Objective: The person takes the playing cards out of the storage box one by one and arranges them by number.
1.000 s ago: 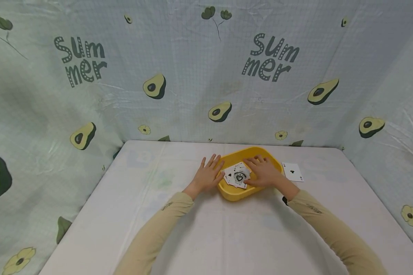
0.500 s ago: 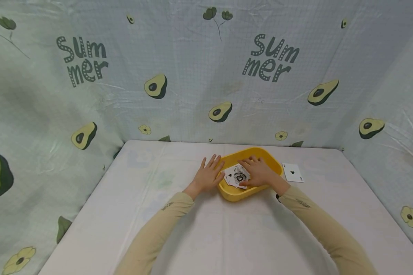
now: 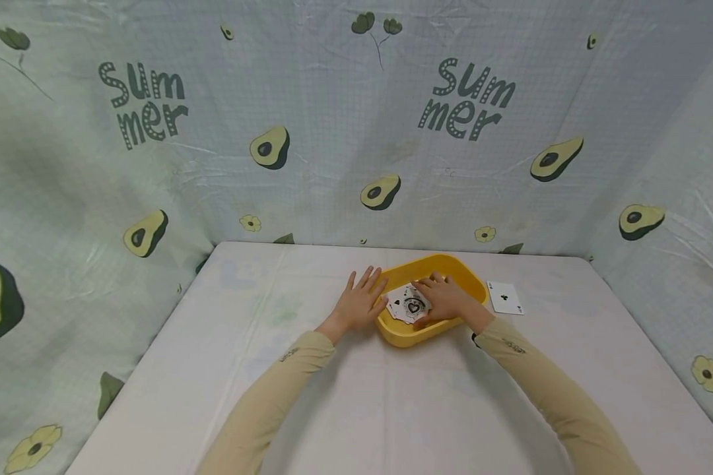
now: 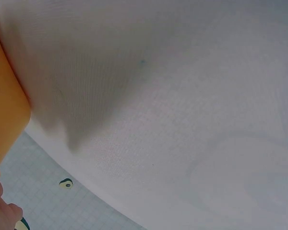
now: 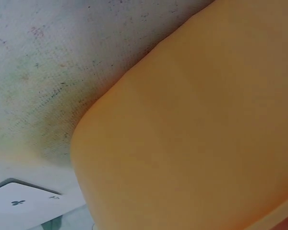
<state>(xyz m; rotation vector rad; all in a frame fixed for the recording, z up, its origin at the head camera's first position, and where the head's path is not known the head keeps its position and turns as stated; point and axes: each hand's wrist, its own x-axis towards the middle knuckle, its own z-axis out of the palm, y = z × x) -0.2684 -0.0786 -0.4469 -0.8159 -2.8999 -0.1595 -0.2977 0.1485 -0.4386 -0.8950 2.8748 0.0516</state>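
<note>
Resting left hand (image 3: 359, 305): fingers spread flat, touching the tray's left rim.
Right hand (image 3: 445, 300): fingers loosely spread, pressing glossy cards (image 3: 408, 305).
Tray (image 3: 466, 277): smooth yellow plastic, rounded corners, near table's (image 3: 214, 369) far edge.
Loose card (image 3: 505, 297): flat, right of tray.

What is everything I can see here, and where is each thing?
tray: one, yellow, middle of the table.
playing cards: a small loose pile, white with black marks, inside the tray.
single club card: one, white, on the table right of the tray.
table: one, white cloth cover.
backdrop: pale green, avocado print, behind and beside the table.
left hand: flat against the tray's left side.
right hand: on the cards in the tray.
</note>
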